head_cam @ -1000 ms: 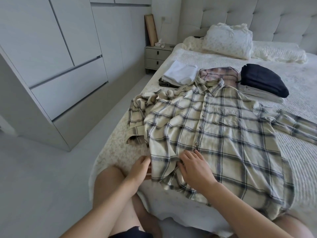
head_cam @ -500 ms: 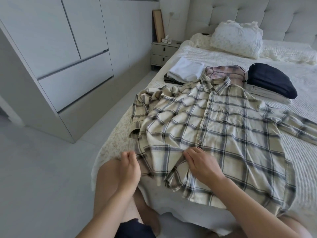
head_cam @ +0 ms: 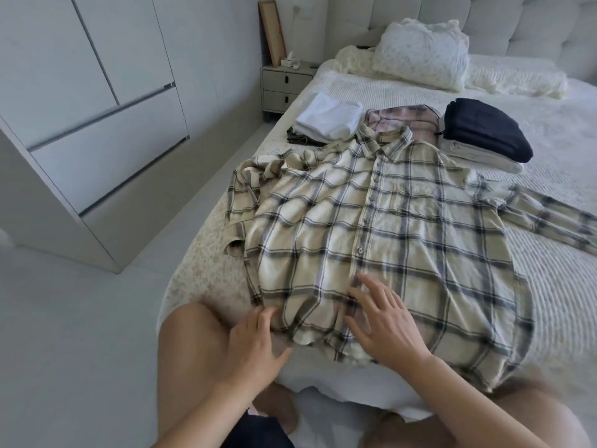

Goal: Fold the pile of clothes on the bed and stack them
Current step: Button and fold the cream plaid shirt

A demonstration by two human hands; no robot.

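A cream plaid button shirt (head_cam: 403, 227) lies spread face up on the bed (head_cam: 549, 130), collar away from me. Its left sleeve is bunched at the bed's edge and its right sleeve stretches out to the right. My left hand (head_cam: 255, 344) is at the shirt's lower left hem, fingers straight and touching the fabric edge. My right hand (head_cam: 381, 321) rests flat with spread fingers on the lower front by the button placket. Beyond the collar lie folded stacks: a white one (head_cam: 329, 119), a pink plaid one (head_cam: 403, 121) and a dark navy one (head_cam: 484, 132) on light clothes.
Pillows (head_cam: 423, 53) sit against the tufted headboard. A nightstand (head_cam: 284, 85) stands left of the bed, with a white wardrobe (head_cam: 80, 108) across a strip of floor. My bare knees press against the bed's near edge.
The lower left hem, which was folded over and bunched, now lies flatter. My left hand came back up to the hem; my right hand spread its fingers and slid slightly along the placket.
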